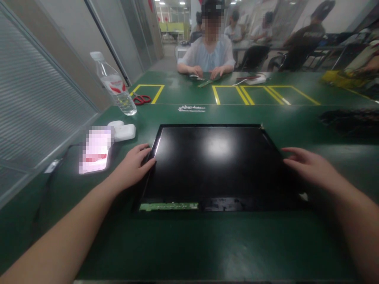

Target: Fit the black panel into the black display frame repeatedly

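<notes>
A wide black screen panel [222, 169] lies face up on the green table, with a narrow green circuit board [168, 206] along the left part of its near edge. My left hand [137, 163] grips the panel's left side, thumb over the frame and fingers farther along the edge. On the opposite side, my right hand [306, 163] holds the right edge with thumb and fingertips; its other fingers are partly hidden.
Left on the table [189, 244] are a lit phone [97, 150], a white case [126, 132], a water bottle [118, 90] and red-handled scissors [142, 99]. White strips [192, 108] lie beyond the panel. Across sits a person [207, 55] handling small parts; dark material [352, 122] lies right.
</notes>
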